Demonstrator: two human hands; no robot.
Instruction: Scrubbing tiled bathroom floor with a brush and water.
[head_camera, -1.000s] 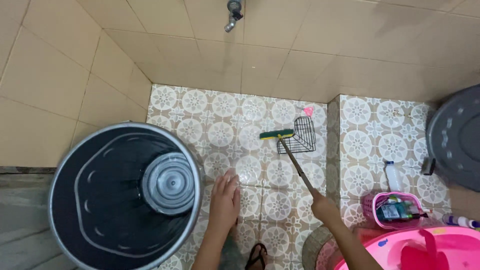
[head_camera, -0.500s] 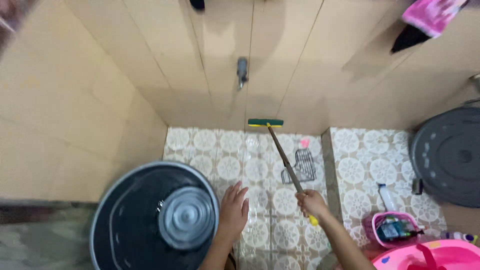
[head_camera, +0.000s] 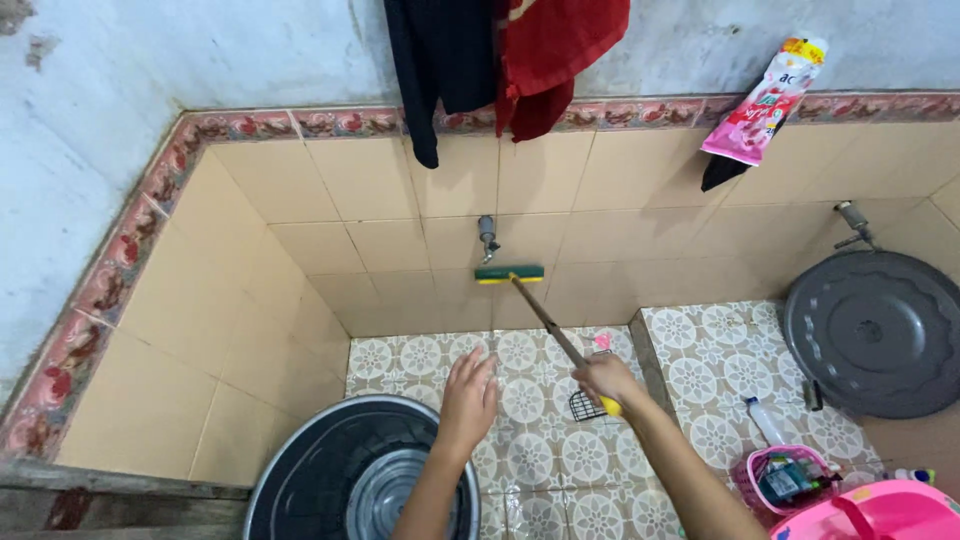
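Overhead, right hand (head_camera: 603, 377) clenched around scrub brush (head_camera: 509, 273) handle.

Beige glazed wall tiles (head_camera: 300, 180) rise above the flower-patterned floor tiles (head_camera: 545, 450); a red floral border strip (head_camera: 250, 125) tops those wall tiles.

Wall tiles (head_camera: 300, 180): glazed ceramic, beige, semi-gloss. Floor tiles (head_camera: 540, 440): patterned, wet sheen. Upper wall (head_camera: 200, 50): rough, flaking plaster. Brush (head_camera: 509, 273): wooden-looking handle. Basin (head_camera: 300, 480) at 7 o'clock: dark, glossy. Lid (head_camera: 875, 330) at 3 o'clock: grey matt plastic. Hanging garments (head_camera: 500, 60) at 12 o'clock: cloth.
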